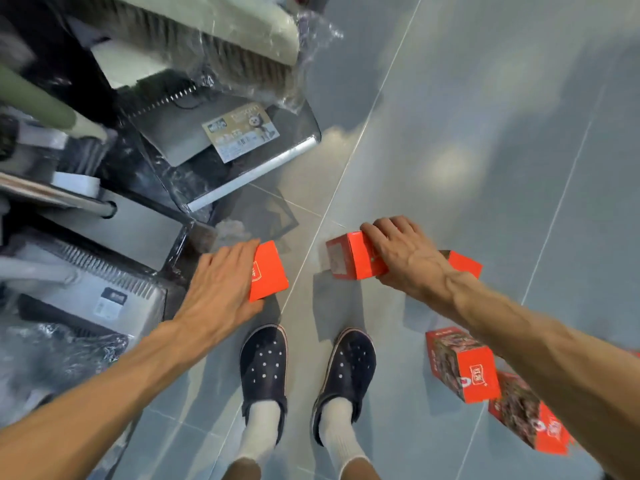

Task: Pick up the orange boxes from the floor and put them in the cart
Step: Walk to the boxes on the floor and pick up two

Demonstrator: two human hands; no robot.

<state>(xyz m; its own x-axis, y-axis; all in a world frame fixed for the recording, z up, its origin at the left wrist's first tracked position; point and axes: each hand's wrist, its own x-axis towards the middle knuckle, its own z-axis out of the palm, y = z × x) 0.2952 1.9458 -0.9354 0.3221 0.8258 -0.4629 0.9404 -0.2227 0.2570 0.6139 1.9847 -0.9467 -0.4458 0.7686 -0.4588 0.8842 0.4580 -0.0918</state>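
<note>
My left hand grips one orange box from its left side, just above the floor in front of my feet. My right hand is closed over the top of a second orange box, to the right of the first. Behind my right wrist a third orange box peeks out on the floor. Two more orange boxes lie on the tiles at the lower right, one standing on its side and one partly under my right forearm. No cart shows in this view.
Wrapped brooms and dustpans are stacked along the left, with plastic film over them. My feet in dark clogs stand on the grey floor tiles, which stretch away to the right.
</note>
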